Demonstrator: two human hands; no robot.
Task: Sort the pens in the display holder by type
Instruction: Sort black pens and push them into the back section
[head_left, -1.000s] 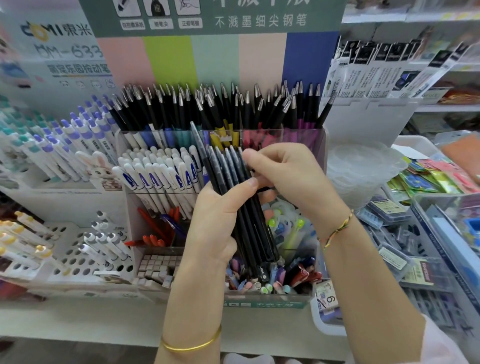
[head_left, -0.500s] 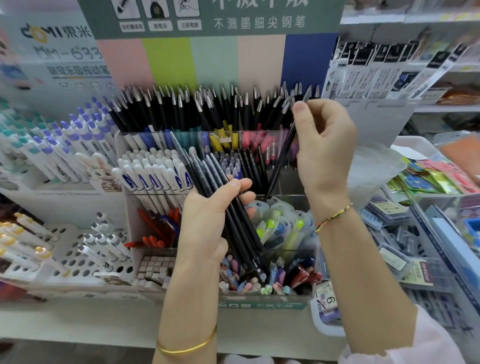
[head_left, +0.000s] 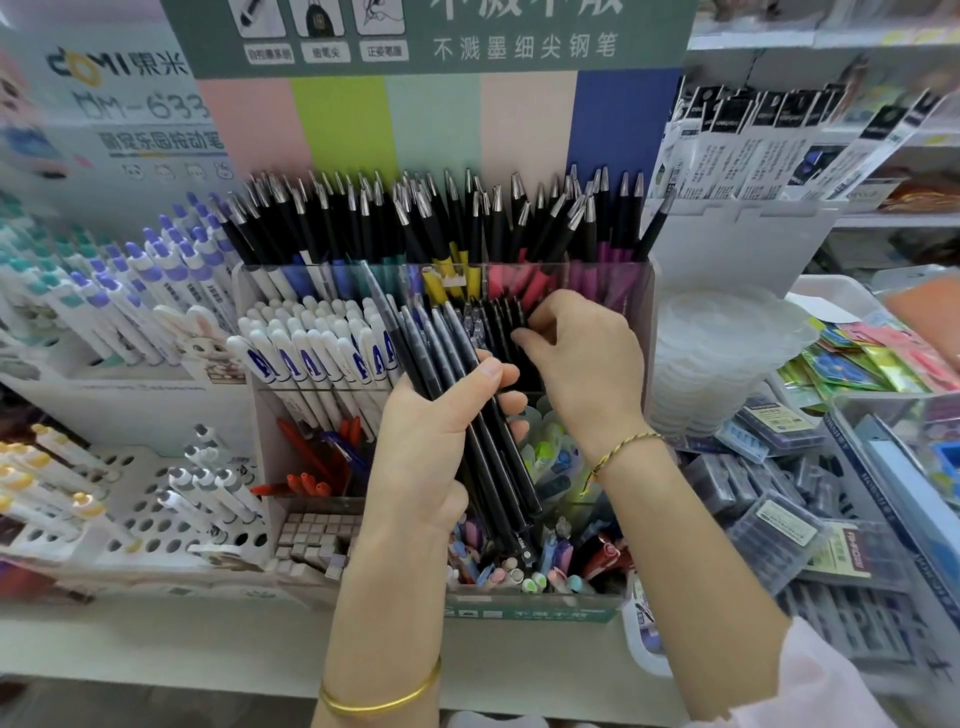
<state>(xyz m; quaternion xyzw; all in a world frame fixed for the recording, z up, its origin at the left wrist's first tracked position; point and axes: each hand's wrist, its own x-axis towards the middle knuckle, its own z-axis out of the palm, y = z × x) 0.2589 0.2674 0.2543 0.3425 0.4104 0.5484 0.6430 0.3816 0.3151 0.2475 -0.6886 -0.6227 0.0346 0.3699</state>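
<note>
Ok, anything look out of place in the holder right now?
Yes: one blue pen lies among the red pens in the lower left compartment, and a black pen at the right end of the back row leans outward, away from the others.

The left hand comes up from the near edge on an upright forearm and grips a bundle of pens, thumb across the front and fingers wrapped behind. The right hand sits just beyond it to the right, back upward, wrist bent, fingers and thumb curled down. Whether they pinch anything is unclear. The right forearm slants in from near right.
</note>
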